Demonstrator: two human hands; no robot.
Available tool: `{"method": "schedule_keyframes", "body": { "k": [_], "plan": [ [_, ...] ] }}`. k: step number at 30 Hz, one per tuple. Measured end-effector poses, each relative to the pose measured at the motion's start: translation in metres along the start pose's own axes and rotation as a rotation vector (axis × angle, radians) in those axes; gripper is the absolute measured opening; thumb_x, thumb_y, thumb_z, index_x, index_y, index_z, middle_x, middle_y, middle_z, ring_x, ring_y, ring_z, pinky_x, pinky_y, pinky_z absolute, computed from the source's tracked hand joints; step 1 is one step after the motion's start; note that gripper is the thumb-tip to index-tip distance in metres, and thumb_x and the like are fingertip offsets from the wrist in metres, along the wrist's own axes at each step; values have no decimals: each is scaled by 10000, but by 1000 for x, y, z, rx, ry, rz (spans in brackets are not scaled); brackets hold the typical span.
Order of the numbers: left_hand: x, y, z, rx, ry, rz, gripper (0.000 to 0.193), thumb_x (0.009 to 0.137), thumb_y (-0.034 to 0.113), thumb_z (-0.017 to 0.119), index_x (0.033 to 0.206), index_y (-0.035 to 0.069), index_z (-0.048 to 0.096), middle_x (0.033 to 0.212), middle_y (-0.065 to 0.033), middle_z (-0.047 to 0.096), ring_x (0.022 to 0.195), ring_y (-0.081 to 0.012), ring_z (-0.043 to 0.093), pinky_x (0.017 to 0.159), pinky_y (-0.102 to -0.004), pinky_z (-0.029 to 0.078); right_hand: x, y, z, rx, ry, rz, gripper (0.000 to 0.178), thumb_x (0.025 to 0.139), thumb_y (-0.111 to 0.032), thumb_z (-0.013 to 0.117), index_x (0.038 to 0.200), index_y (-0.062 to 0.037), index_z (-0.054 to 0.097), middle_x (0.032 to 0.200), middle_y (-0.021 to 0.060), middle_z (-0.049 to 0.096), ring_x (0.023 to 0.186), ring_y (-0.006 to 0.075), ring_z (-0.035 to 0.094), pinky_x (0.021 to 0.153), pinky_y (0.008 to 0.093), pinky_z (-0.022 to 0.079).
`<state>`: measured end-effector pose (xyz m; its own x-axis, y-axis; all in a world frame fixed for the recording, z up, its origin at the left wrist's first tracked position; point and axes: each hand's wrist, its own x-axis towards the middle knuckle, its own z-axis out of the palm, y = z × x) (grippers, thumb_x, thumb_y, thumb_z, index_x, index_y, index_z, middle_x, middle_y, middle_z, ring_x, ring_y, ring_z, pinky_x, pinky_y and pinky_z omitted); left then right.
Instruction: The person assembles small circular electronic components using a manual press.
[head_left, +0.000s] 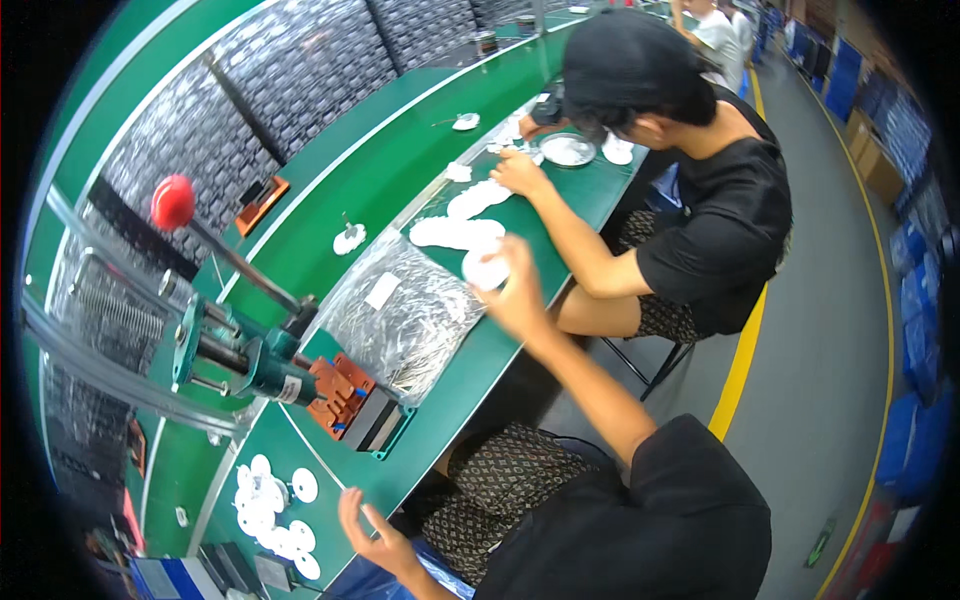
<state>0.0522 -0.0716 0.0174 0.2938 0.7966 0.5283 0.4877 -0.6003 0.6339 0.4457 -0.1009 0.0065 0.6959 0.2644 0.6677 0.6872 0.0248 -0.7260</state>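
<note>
In the head view, grasping a white disc (483, 268) near its edge in the fingers of the right hand (518, 300), above the green workbench (490, 350). Too blurred there to tell exactly how the fingertips sit. Just beyond these fingers, a row of overlapping white discs (440, 232); impossible to tell from this angle whether touching the held piece. Farther beyond, a second overlapping group (478, 198), near a co-worker's hand (520, 173). Left of the right fingers and lower, flat on the bench, a clear plastic bag (385, 325) with thin metal pins (420, 372) and a white paper slip (382, 290).

With the left hand (382, 545), fingers loosely spread, thumb apart, grasping nothing, near the bench's front edge. Left of these fingers, a scattered cluster of white discs (257, 520), some overlapping, well apart from the right hand. Beyond the left fingertips, a lever press (275, 372) with an orange-brown fixture (340, 393) at its bench end and a red ball knob (173, 202) atop its lever. Farther beyond, across from both hands, a green conveyor belt (400, 165) bearing a white disc with an upright pin (349, 239).
</note>
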Motion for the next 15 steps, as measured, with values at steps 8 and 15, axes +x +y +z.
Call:
{"method": "schedule_keyframes", "body": {
  "k": [8,15],
  "plan": [
    [26,-78,-36,419,-145,-185,601,928,129,632,1476,24,410,1602,-165,303,1510,-397,171,1202,-524,200,55,92,2,-196,-242,161,360,722,-129,806,1026,-29,641,1264,196,625,1214,372,571,1033,424,450],
    [46,-84,-31,363,-182,-195,507,953,86,583,1440,24,458,1560,-187,355,1461,-391,296,1176,-476,280,48,89,12,-282,-206,73,382,769,-159,799,1093,-32,641,1440,208,533,1295,357,534,1067,400,425]
  ]
}}
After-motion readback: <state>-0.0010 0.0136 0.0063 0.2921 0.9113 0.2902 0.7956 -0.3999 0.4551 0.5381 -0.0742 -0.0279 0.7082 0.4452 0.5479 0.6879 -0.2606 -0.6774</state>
